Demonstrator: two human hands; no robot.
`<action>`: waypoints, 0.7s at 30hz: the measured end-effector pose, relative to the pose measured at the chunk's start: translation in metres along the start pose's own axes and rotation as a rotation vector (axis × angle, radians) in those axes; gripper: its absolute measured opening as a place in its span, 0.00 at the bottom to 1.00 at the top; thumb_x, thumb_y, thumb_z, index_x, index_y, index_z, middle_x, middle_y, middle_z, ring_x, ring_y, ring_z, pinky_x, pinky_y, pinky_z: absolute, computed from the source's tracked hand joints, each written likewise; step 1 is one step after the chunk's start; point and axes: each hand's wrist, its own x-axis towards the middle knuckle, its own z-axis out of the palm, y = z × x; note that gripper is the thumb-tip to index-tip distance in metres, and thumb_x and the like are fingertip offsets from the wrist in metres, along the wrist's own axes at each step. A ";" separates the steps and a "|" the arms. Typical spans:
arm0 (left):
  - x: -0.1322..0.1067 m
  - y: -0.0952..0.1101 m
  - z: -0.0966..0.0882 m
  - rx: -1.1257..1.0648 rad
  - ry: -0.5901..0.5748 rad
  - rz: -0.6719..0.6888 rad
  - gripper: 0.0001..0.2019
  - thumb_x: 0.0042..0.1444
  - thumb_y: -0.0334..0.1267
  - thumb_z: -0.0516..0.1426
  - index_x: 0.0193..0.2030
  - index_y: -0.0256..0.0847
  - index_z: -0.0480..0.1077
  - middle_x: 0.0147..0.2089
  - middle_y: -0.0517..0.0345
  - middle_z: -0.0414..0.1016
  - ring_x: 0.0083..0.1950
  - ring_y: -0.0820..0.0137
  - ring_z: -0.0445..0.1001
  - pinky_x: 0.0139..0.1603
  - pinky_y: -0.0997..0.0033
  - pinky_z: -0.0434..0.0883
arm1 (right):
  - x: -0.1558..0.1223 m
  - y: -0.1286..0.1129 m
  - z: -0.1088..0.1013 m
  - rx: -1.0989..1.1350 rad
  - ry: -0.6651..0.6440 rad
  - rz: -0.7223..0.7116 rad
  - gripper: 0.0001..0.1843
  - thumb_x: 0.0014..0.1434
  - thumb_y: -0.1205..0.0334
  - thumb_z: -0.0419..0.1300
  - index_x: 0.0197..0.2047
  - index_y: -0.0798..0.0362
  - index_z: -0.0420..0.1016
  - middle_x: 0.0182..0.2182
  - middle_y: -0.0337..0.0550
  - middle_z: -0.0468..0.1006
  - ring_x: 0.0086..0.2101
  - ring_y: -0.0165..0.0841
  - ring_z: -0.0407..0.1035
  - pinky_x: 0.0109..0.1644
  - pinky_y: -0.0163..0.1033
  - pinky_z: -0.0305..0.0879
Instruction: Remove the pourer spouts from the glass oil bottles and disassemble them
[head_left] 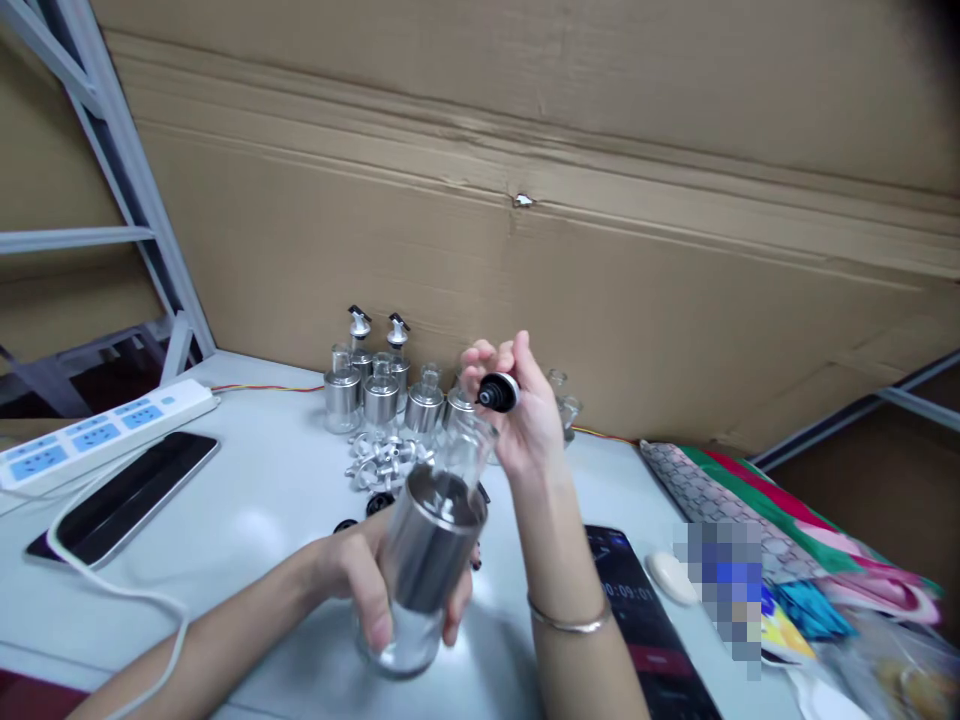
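Observation:
My left hand (367, 590) is wrapped round a glass bottle (431, 550) with a brushed metal sleeve, tilted slightly above the table. Just over its open neck, my right hand (536, 425) grips a pourer stopper (498, 393), its black ribbed end pointing towards me and apart from the bottle. Behind stand several similar bottles (343, 395) with bare necks. Two bottles at the back carry silver pourers (360, 325) with black flaps. In front of them lies a pile of silver pourer parts (386, 460). Small black round pieces (380, 502) are partly hidden behind my left hand.
On the left lie a white power strip (105, 425) and a dark phone (127, 500) with a white cable across it. To the right are a phone showing a timer (645, 620), a white mouse (673, 577) and colourful cloth (802, 510). A cardboard wall (450, 270) closes off the back.

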 end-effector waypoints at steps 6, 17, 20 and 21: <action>0.001 0.017 -0.001 0.404 0.594 0.124 0.30 0.29 0.34 0.69 0.43 0.35 0.66 0.34 0.55 0.75 0.34 0.66 0.74 0.35 0.69 0.69 | -0.013 -0.023 -0.017 -0.759 -0.288 0.119 0.17 0.54 0.48 0.62 0.37 0.51 0.65 0.20 0.30 0.68 0.14 0.23 0.61 0.17 0.31 0.55; 0.004 0.009 -0.026 1.214 1.004 0.479 0.31 0.56 0.50 0.56 0.63 0.43 0.51 0.64 0.45 0.57 0.65 0.57 0.58 0.65 0.52 0.57 | -0.001 0.002 -0.023 -1.107 -0.217 -0.093 0.17 0.56 0.55 0.61 0.48 0.49 0.69 0.34 0.40 0.76 0.25 0.27 0.63 0.29 0.35 0.60; -0.003 0.018 -0.045 1.451 1.182 0.814 0.27 0.62 0.49 0.48 0.66 0.45 0.47 0.68 0.48 0.49 0.70 0.60 0.48 0.70 0.53 0.48 | 0.007 0.014 -0.033 -1.101 -0.035 -0.183 0.16 0.56 0.55 0.60 0.47 0.50 0.67 0.33 0.39 0.74 0.21 0.25 0.60 0.27 0.35 0.59; -0.006 0.023 -0.052 1.477 1.239 0.868 0.28 0.63 0.49 0.47 0.67 0.45 0.46 0.70 0.48 0.46 0.71 0.61 0.45 0.70 0.54 0.47 | 0.009 0.018 -0.036 -1.083 0.011 -0.191 0.16 0.56 0.55 0.60 0.47 0.50 0.67 0.33 0.38 0.74 0.20 0.24 0.60 0.26 0.35 0.58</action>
